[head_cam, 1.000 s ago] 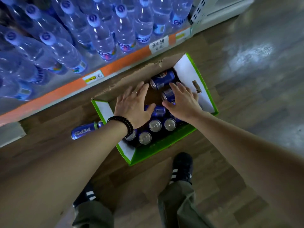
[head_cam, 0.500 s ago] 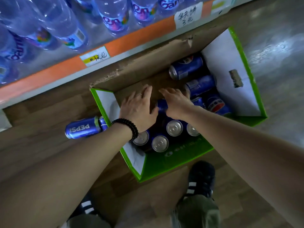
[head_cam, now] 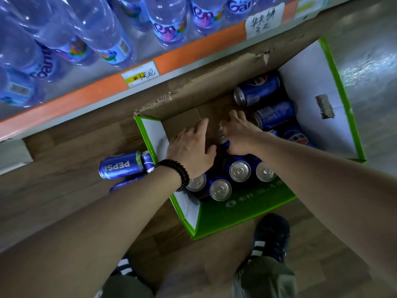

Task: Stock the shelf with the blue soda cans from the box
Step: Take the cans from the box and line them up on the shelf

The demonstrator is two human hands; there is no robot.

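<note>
An open cardboard box [head_cam: 242, 214] with green outer walls stands on the wooden floor [head_cam: 64, 190], just in front of a shelf [head_cam: 90, 97] with an orange edge strip. Both hands of the person reach down into the box.

The left hand [head_cam: 191, 150], with a black bead bracelet [head_cam: 178, 172] on the wrist, is spread open with the fingers stretched out, palm down, above the cans at the left part of the box. I cannot tell if it touches a can below it.

The right hand [head_cam: 238, 136] is curled around the top of one blue can [head_cam: 223, 141], with the fingers bent over it; it seems to grip this can, but the hand hides most of it.

Near the front wall of the box, four upright cans [head_cam: 239, 171] show their silver tops in a row. At the far right part, other cans [head_cam: 257, 90] lie on their sides. Outside the box, on the floor at its left wall, one Pepsi can [head_cam: 120, 166] lies on its side, touching the box, and a second can below it is partly hidden by the left forearm.

On the shelf stand many clear water bottles [head_cam: 103, 35] with blue labels. Two price tags [head_cam: 140, 74] are on the orange strip. At the bottom, dark shoes [head_cam: 270, 235] with white stripes stand on the floor.
</note>
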